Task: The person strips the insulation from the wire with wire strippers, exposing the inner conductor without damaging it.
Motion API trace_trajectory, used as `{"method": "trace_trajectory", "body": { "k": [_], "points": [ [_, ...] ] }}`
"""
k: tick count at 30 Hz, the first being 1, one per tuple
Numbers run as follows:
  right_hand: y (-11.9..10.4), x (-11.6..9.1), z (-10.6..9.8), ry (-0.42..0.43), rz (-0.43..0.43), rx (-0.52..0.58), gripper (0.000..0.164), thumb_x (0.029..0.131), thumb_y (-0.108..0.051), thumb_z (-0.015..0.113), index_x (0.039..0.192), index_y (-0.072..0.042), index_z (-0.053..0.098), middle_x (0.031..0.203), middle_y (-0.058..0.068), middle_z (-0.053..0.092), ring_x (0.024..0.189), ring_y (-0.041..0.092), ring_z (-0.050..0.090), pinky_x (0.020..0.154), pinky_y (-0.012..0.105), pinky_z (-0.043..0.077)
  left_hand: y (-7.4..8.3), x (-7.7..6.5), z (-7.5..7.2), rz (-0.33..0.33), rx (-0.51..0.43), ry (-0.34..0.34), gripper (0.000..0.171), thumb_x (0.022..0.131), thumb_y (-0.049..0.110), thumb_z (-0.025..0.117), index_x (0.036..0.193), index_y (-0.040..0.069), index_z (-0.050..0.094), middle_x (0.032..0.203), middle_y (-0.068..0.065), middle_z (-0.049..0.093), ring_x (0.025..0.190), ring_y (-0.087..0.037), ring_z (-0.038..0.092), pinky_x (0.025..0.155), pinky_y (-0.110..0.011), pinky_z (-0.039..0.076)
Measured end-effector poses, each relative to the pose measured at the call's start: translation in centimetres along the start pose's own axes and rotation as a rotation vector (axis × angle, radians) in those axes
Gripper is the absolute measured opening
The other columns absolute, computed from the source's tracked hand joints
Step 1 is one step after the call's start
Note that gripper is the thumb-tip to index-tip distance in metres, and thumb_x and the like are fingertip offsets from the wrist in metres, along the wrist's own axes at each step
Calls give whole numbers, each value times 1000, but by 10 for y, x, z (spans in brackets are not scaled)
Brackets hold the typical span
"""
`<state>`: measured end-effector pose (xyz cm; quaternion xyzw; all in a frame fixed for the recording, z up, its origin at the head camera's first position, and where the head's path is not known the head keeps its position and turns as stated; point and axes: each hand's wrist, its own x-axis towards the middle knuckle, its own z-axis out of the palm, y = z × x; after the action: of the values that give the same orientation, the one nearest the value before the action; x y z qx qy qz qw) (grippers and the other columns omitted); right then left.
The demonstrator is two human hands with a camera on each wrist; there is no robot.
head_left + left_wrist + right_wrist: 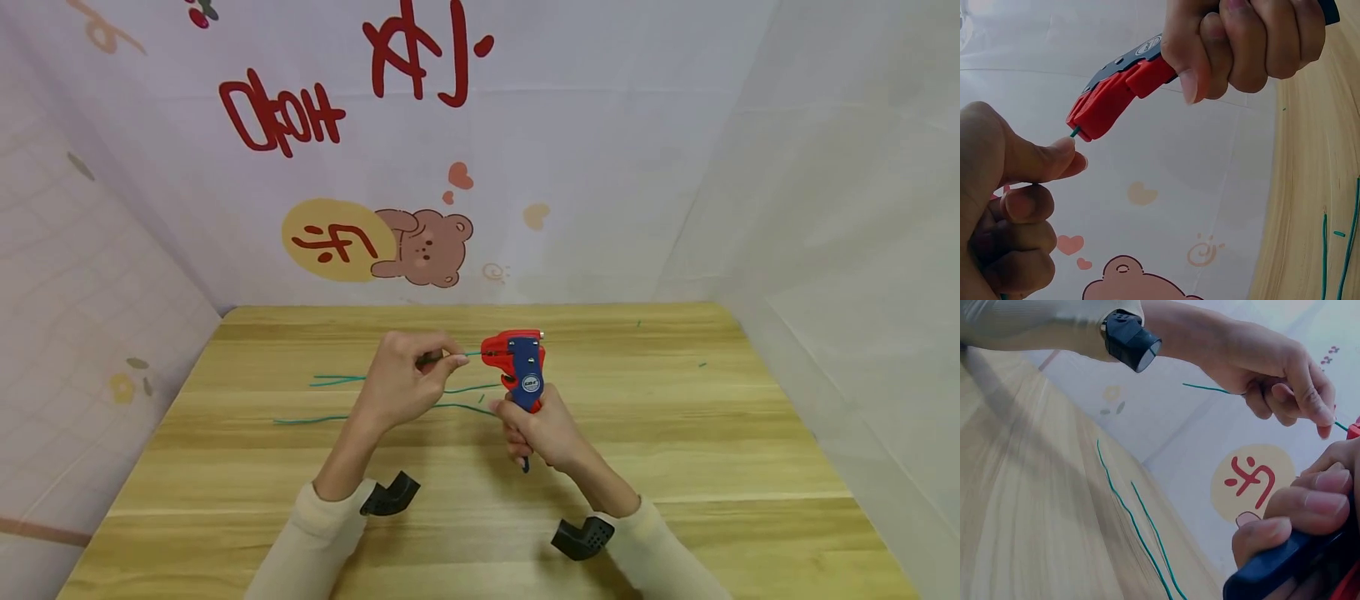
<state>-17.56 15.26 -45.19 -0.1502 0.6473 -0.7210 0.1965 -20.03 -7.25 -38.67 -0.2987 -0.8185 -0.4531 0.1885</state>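
My right hand (551,429) grips the handle of a red and blue wire stripper (528,358), which it holds up over the table with the nose turned left. Between thumb and index finger my left hand (405,375) pinches a thin green wire (474,354). The wire's tip enters the stripper's red nose; how far inside is hidden. In the left wrist view a short bit of the wire (1075,132) shows between fingertips and nose. Its tail (1204,387) sticks out behind the left hand in the right wrist view.
Two more green wires lie on the wooden table (675,517), one wire (311,419) nearer and one wire (472,388) farther. One has a bare, coppery end in the left wrist view. Small green scraps (482,398) are scattered about. Printed cloth walls (600,167) stand behind and beside.
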Motion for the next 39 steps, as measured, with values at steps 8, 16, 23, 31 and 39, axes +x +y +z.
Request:
{"method": "trace_trajectory", "body": {
  "k": [8, 16, 23, 31, 39],
  "points": [
    [0, 8, 1, 16, -20, -2, 40, 101, -25, 65, 74, -4, 45, 49, -4, 37, 36, 20, 32, 38, 30, 43, -2, 3, 0, 12, 49, 21, 15, 90, 6, 76, 78, 14, 75, 53, 7, 40, 47, -5, 34, 48, -22, 26],
    [0, 13, -1, -50, 3, 9, 40, 102, -21, 64, 71, -5, 44, 50, -3, 38, 40, 20, 34, 41, 30, 46, -8, 3, -6, -2, 53, -14, 14, 90, 7, 77, 78, 15, 75, 55, 7, 42, 49, -6, 34, 49, -22, 27],
    [-6, 6, -6, -66, -1, -71, 40, 100, -26, 67, 75, -1, 47, 55, 2, 44, 44, 17, 44, 44, 34, 50, -6, 1, -10, 6, 6, -48, 15, 92, 10, 77, 78, 16, 74, 55, 8, 42, 49, -4, 33, 49, -22, 27],
    [-8, 2, -6, -75, -1, -113, 34, 103, -17, 61, 76, 0, 49, 56, 4, 49, 45, 18, 50, 47, 40, 53, -3, 0, -12, 4, -7, -68, 15, 91, 9, 78, 77, 16, 74, 55, 8, 41, 48, -4, 32, 49, -21, 25],
    [-9, -1, -6, -94, 6, -110, 32, 102, -16, 62, 77, 1, 52, 58, 5, 54, 48, 22, 58, 53, 52, 57, -2, -1, -14, -2, -8, -77, 15, 91, 10, 78, 78, 16, 75, 56, 8, 43, 48, -4, 32, 48, -21, 26]
  ]
}}
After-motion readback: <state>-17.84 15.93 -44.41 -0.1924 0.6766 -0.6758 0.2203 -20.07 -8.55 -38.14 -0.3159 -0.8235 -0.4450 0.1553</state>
